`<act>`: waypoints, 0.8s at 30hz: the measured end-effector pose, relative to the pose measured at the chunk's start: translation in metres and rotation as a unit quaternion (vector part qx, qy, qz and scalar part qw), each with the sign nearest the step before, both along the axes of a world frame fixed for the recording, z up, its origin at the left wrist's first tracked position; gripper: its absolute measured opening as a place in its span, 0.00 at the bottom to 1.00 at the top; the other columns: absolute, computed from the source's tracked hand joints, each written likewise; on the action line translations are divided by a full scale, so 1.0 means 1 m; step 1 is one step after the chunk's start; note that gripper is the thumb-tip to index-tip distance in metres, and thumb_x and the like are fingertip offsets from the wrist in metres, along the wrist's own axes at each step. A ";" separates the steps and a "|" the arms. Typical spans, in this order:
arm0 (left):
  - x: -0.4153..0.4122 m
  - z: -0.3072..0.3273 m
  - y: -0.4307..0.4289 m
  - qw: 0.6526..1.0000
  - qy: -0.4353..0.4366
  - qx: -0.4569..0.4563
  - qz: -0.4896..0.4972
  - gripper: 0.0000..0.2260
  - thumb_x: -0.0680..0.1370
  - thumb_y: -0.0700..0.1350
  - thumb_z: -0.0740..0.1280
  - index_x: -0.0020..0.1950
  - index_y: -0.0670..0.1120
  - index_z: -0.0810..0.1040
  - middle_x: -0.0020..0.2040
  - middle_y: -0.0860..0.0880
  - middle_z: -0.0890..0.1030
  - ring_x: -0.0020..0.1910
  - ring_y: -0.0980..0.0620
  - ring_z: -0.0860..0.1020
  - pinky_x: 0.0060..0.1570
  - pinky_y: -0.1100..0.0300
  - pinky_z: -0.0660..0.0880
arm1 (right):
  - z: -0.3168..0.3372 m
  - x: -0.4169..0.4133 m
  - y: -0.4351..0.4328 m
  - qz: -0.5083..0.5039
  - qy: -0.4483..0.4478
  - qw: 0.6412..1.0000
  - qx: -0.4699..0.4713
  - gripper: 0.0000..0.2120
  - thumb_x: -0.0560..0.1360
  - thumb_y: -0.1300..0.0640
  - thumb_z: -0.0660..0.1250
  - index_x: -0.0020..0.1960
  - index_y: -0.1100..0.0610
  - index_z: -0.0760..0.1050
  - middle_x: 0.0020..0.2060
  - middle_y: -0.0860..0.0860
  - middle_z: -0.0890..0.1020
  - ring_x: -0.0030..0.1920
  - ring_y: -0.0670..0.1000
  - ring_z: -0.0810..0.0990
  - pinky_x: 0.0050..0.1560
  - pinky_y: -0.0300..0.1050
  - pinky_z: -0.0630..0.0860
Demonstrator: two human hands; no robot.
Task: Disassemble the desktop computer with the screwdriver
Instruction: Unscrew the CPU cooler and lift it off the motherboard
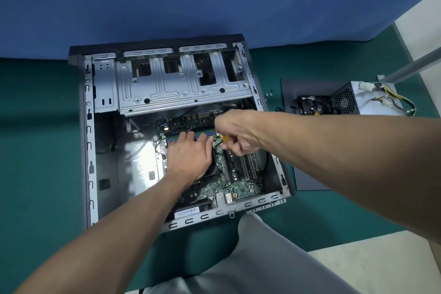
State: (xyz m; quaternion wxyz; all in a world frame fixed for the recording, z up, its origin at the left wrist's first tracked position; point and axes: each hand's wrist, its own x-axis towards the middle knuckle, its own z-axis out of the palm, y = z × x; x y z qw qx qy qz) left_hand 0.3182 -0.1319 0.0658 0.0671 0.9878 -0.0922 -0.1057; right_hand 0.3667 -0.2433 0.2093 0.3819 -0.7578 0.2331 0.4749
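An open desktop computer case (89, 150) lies on its side on the green floor. Inside it sits a green motherboard (224, 174), below a silver drive cage (176, 83). My left hand (188, 157) rests flat on the board, fingers stretched onto the RAM slots (204, 132). My right hand (236, 133) grips a yellow-handled screwdriver (224, 139) just right of those fingers; its tip is hidden against the board.
A dark side panel (310, 174) lies on the floor right of the case, with a black fan (310, 105) and a grey power supply (367, 100) with loose cables on it. Small screws (269, 93) lie nearby. A blue cloth (191, 7) hangs behind. My grey-trousered knee (257, 258) is at the front.
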 end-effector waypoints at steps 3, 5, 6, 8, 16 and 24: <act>0.000 0.000 0.000 1.000 0.006 -0.005 -0.004 0.26 0.80 0.56 0.42 0.51 0.47 0.78 0.45 0.43 0.80 0.46 0.45 0.77 0.38 0.55 0.71 | -0.006 -0.008 0.004 0.011 0.100 0.993 -0.058 0.17 0.82 0.60 0.54 0.35 0.61 0.65 0.17 0.50 0.65 0.15 0.44 0.60 0.20 0.25 0.62; 0.001 0.001 0.000 1.000 0.006 -0.006 -0.004 0.27 0.78 0.56 0.41 0.53 0.47 0.78 0.46 0.43 0.79 0.47 0.45 0.77 0.39 0.54 0.72 | -0.008 -0.010 0.008 0.061 0.045 0.994 -0.085 0.13 0.81 0.62 0.56 0.38 0.62 0.67 0.24 0.53 0.68 0.22 0.46 0.64 0.22 0.25 0.64; 0.001 0.001 0.000 1.000 0.004 -0.007 -0.003 0.27 0.78 0.56 0.41 0.53 0.47 0.77 0.47 0.43 0.79 0.48 0.45 0.76 0.40 0.54 0.72 | -0.011 -0.010 0.008 0.126 -0.008 0.986 -0.106 0.08 0.80 0.65 0.57 0.42 0.64 0.69 0.31 0.55 0.71 0.28 0.48 0.68 0.23 0.29 0.68; 0.001 0.001 0.000 1.000 -0.001 -0.008 -0.003 0.27 0.79 0.56 0.41 0.53 0.47 0.77 0.47 0.43 0.79 0.48 0.46 0.76 0.40 0.54 0.72 | -0.011 -0.011 0.004 0.308 -0.114 0.926 -0.188 0.10 0.77 0.66 0.58 0.57 0.64 0.73 0.44 0.57 0.76 0.40 0.52 0.74 0.38 0.38 0.76; 0.001 0.001 0.000 1.000 -0.004 -0.002 -0.006 0.26 0.76 0.54 0.41 0.49 0.46 0.77 0.45 0.43 0.79 0.46 0.45 0.76 0.37 0.55 0.70 | -0.009 -0.010 -0.003 0.725 -0.312 0.561 -0.248 0.11 0.80 0.60 0.59 0.61 0.56 0.73 0.52 0.52 0.80 0.45 0.55 0.76 0.39 0.46 0.68; 0.002 -0.002 -0.001 1.000 0.000 -0.004 0.004 0.23 0.81 0.55 0.47 0.48 0.46 0.79 0.44 0.43 0.80 0.45 0.44 0.77 0.37 0.54 0.73 | -0.009 0.008 0.011 0.133 -0.147 0.972 -0.128 0.09 0.76 0.59 0.59 0.40 0.61 0.73 0.32 0.55 0.76 0.26 0.49 0.78 0.22 0.36 0.69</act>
